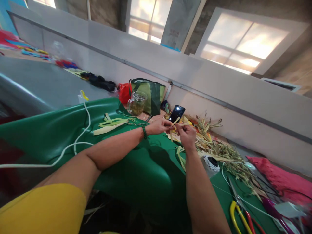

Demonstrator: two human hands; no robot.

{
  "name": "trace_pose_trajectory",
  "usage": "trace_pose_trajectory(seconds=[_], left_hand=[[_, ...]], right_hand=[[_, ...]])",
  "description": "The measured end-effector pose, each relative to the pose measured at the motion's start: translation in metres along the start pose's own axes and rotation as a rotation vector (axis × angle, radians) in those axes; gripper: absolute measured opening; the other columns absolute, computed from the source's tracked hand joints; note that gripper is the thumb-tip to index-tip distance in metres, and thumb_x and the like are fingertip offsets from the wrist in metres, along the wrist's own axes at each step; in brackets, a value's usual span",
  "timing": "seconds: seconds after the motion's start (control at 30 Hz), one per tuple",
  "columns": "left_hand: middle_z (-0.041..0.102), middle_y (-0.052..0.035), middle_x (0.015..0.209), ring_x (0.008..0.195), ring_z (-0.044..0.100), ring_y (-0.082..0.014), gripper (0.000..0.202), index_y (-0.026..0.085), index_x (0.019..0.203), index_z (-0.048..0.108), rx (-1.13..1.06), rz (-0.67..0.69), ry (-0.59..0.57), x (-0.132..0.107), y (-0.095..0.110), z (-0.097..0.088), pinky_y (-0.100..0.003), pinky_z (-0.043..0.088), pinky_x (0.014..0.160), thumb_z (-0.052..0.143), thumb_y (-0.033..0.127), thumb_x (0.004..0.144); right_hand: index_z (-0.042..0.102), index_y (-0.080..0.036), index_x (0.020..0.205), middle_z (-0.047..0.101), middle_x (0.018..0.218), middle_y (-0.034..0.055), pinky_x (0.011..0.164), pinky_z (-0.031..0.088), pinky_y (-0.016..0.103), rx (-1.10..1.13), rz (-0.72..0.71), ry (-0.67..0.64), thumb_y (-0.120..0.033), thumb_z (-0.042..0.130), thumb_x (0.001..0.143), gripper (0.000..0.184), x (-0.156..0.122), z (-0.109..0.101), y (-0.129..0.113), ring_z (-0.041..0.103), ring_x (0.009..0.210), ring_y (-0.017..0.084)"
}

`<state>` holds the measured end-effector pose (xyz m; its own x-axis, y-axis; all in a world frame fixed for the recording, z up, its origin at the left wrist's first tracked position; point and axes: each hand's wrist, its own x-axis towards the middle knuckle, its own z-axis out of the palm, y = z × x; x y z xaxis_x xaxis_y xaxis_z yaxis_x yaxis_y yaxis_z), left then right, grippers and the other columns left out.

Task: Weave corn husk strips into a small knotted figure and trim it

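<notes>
My left hand (159, 126), with a dark green bead bracelet (144, 132) at the wrist, pinches pale dried husk strips (176, 121) above the green table cover. Facing it, my right hand (187, 135) has its fingers closed on the same strips, which cross one another between the two hands. A dark phone (177, 113) leans just behind the fingers. Right of my right hand lies a heap of dried husks and stalks (214, 146). More pale green husk strips (112, 123) rest on the cover to the left.
A glass mug (137, 103) stands by a green bag (152, 94) at the back. Yellow-handled scissors (235, 211), a white spool (210, 165) and cables lie at the right. A white cord (65, 149) crosses the green cover (151, 175) at left. A pink cloth (280, 175) sits far right.
</notes>
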<state>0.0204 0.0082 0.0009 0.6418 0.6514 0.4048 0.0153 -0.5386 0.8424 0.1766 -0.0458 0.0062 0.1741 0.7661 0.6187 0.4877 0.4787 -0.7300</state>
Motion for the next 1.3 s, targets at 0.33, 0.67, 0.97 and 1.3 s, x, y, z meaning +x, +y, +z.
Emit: trace_pose_trajectory(seconds=[0.33,0.67,0.97,1.3], left_hand=[[0.058,0.0015,0.051,0.050,0.049,-0.0067,0.031,0.008,0.073,0.070,-0.037,-0.088,0.053,0.003,-0.012,0.001,-0.017,0.039,0.052,0.070,0.039,0.073],[0.056,0.0005,0.053,0.052,0.045,-0.0075,0.024,0.010,0.066,0.068,0.181,-0.052,0.075,0.000,-0.023,0.003,-0.018,0.032,0.050,0.064,0.032,0.074],[0.040,0.0032,0.044,0.049,0.034,-0.0074,0.024,0.011,0.045,0.051,0.352,-0.033,0.042,0.002,-0.023,0.021,-0.022,0.025,0.049,0.059,0.015,0.068],[0.064,-0.0029,0.058,0.056,0.057,-0.0110,0.036,0.011,0.070,0.069,-0.215,-0.264,-0.229,-0.001,-0.019,0.008,-0.021,0.046,0.060,0.071,0.047,0.072]], right_hand=[[0.054,-0.019,0.050,0.052,0.044,-0.0017,0.042,0.037,0.026,0.078,0.215,0.078,-0.057,0.067,0.063,0.041,0.011,-0.008,0.031,0.042,0.040,0.011],[0.069,-0.022,0.093,0.065,0.070,0.0026,0.062,0.044,0.029,-0.334,-0.231,-0.166,-0.048,0.056,0.081,0.032,0.000,-0.011,-0.002,0.056,0.061,0.017],[0.063,-0.020,0.068,0.063,0.062,0.0054,0.056,0.027,0.028,-0.752,-0.386,-0.109,-0.039,0.050,0.088,0.030,-0.015,0.002,-0.001,0.052,0.057,0.016],[0.054,-0.022,0.059,0.054,0.050,-0.0006,0.052,0.031,0.027,-0.468,-0.192,0.051,-0.057,0.051,0.082,0.043,-0.007,0.003,0.008,0.043,0.047,0.014]])
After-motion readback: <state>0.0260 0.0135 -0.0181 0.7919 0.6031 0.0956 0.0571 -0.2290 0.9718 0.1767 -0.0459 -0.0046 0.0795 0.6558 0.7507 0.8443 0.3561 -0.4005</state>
